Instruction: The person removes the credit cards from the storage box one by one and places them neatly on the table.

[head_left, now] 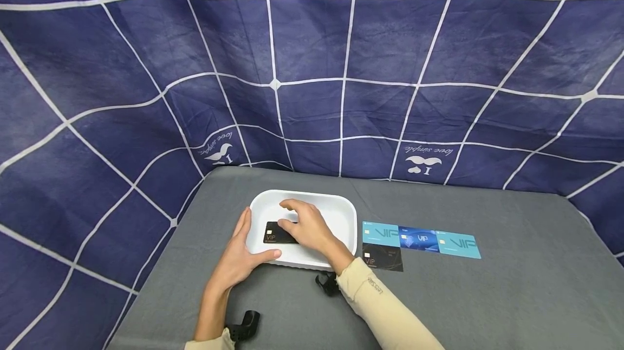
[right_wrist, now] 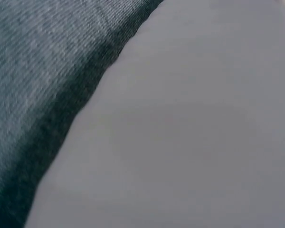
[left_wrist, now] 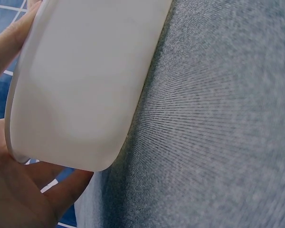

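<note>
A white rectangular tray (head_left: 345, 220) stands on the grey cloth. My left hand (head_left: 234, 260) grips its left end, the thumb along the near side and the fingers by the left side; the left wrist view shows that hand (left_wrist: 23, 190) around the tray's corner. Inside the tray lies a black VIP card (head_left: 280, 233). Above the card is my right hand (head_left: 309, 228), its thumb and curved fingers apart with nothing seen between them; it covers the card's right part. Only the tray's outer wall (right_wrist: 180, 123) and cloth appear in the right wrist view.
Right of the tray, a light-blue card (head_left: 380, 233), a dark-blue card (head_left: 418, 239) and another light-blue card (head_left: 458, 244) form a row. A second black card (head_left: 382, 257) lies below the first. A blue checked curtain (head_left: 312, 106) hangs behind the grey surface (head_left: 512, 285).
</note>
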The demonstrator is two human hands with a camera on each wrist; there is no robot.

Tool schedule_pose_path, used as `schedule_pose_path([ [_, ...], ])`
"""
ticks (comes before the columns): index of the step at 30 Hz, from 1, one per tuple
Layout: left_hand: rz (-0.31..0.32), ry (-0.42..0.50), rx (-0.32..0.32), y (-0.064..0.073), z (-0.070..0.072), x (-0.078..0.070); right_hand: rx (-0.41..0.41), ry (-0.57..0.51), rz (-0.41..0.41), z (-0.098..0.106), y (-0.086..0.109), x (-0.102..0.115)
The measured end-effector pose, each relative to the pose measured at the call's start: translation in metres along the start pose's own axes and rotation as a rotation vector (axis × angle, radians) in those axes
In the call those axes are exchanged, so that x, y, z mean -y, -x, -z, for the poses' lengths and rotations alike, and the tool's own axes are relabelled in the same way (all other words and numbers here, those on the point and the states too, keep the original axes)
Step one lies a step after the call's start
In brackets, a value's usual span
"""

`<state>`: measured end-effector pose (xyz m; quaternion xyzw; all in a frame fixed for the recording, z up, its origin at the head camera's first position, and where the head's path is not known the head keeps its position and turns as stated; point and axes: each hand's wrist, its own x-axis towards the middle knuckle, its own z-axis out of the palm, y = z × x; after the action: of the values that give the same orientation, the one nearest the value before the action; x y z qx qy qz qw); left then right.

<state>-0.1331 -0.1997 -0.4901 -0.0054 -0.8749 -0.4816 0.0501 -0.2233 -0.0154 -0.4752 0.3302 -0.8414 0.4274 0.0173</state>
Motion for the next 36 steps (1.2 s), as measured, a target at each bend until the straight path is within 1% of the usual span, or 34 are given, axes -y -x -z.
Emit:
schedule_pose_path([
  [3, -0.001, -0.003, -0.004, 0.0, 0.0, -0.001, 0.03, 0.015, -0.011, 0.001, -0.002, -0.005],
  [5, -0.003, -0.002, -0.002, -0.001, 0.0, -0.001, 0.065, 0.046, -0.019, 0.001, -0.002, -0.008],
  [11, -0.012, 0.0, -0.001, -0.002, -0.002, -0.002, 0.222, 0.154, -0.052, -0.003, 0.0, -0.012],
  [16, -0.012, -0.001, 0.001, -0.002, -0.002, 0.0, 0.319, 0.251, -0.036, -0.006, 0.002, -0.013],
  [18, -0.006, -0.002, 0.0, -0.002, -0.002, 0.0, 0.345, 0.286, -0.027, -0.007, 0.002, -0.013],
  [20, 0.002, -0.001, 0.002, -0.001, -0.001, 0.0, 0.363, 0.315, -0.032, -0.008, 0.002, -0.013],
  [25, 0.006, 0.007, 0.003, -0.001, -0.001, 0.001, 0.365, 0.386, -0.044, -0.009, 0.003, -0.011],
  [29, 0.005, 0.006, 0.001, -0.001, -0.001, 0.001, 0.362, 0.436, -0.033, -0.008, 0.003, -0.008],
  [36, 0.01, -0.001, 0.0, -0.002, -0.001, 0.001, 0.363, 0.467, -0.016, -0.008, 0.002, -0.007],
])
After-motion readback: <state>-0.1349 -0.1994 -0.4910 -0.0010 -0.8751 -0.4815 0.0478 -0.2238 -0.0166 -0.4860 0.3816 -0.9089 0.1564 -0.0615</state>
